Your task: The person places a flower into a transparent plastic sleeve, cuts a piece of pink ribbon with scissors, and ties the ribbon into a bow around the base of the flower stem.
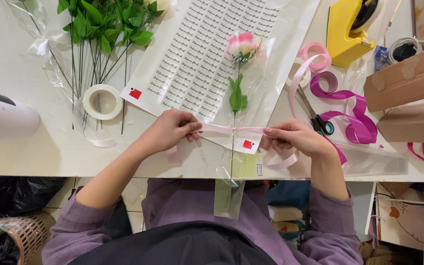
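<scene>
A single pink flower [242,47] with a green stem lies in a clear cellophane sleeve [266,88] on the white table, its stem end hanging over the front edge. A pale pink ribbon [231,129] is pulled taut across the sleeve over the stem. My left hand [170,130] pinches the ribbon's left end. My right hand [293,137] pinches its right end, and a loose tail curls below that hand.
A bunch of green stems [99,29] in cellophane and a white tape roll [102,101] lie at the left. Scissors [317,120], magenta ribbon [349,115], pink ribbon rolls [315,54], a yellow tape dispenser [349,29] and cardboard boxes [408,93] crowd the right.
</scene>
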